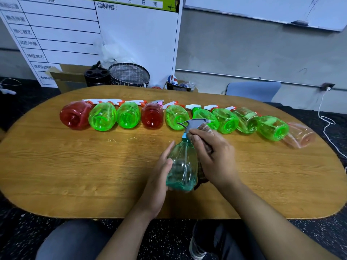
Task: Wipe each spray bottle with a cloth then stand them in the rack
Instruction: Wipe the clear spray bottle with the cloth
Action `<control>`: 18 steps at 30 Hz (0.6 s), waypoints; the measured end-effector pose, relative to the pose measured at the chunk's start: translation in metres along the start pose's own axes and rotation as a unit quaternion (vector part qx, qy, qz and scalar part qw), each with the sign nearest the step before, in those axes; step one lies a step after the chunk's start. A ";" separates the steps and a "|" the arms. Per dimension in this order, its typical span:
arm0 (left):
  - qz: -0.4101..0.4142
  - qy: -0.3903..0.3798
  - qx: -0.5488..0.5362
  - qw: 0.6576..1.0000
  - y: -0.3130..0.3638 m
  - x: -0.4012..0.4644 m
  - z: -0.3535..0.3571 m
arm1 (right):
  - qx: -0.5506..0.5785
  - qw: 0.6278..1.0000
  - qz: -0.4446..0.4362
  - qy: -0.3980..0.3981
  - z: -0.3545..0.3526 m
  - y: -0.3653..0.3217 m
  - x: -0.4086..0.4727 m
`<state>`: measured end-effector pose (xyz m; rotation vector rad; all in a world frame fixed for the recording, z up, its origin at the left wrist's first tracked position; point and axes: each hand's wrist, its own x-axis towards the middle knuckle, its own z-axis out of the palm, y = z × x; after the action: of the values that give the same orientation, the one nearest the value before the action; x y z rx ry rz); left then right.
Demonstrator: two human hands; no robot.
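Left hand (159, 177) cups the lower body of a pale teal see-through plastic spray bottle (183, 166), fingers relaxed along its left side, thumb on the front. Right hand (214, 156) grips a brownish mottled cloth (205, 128) bunched vs. the bottle's neck, just below the grey trigger head (195, 123). Bottle is lifted above the oval wood-grain table (75, 166), tilted away from the person.

Step looks like the wipe, neck/shoulder area. To do it well, I'd judge: keep the left hand steady at the base, rotate the bottle w/ it, and drag the cloth down the ribs so no side gets missed; trigger crevices need a fold of cloth pushed in.

L to R along the far side of the table: a row of lying bottles, bases toward the camera: big red plastic bottle (76, 116), two bright green bottles (102, 117), a smaller red one (152, 115), then five more green ones (273, 128), last a pale pink bottle (300, 135). All look empty; can't tell for certain.

Behind the table, a black wire basket w/ checked lining (129, 75); contents not visible. No rack that I can make out.
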<state>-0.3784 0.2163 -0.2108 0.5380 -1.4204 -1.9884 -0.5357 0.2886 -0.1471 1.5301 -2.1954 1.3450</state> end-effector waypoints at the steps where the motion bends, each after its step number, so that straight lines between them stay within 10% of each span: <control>1: 0.003 0.000 0.005 1.000 -0.003 0.001 -0.001 | -0.003 1.000 0.000 -0.012 0.005 -0.001 -0.002; 12: 0.024 0.005 0.043 0.999 0.002 0.003 -0.002 | -0.055 0.947 -0.300 -0.104 0.007 0.006 -0.064; 18: -0.001 0.002 0.005 1.000 0.002 0.000 -0.001 | -0.026 0.993 -0.111 -0.034 0.009 -0.003 -0.020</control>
<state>-0.3773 0.2158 -0.2092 0.5476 -1.4278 -1.9823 -0.5209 0.2950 -0.1619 1.7639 -2.0073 1.1744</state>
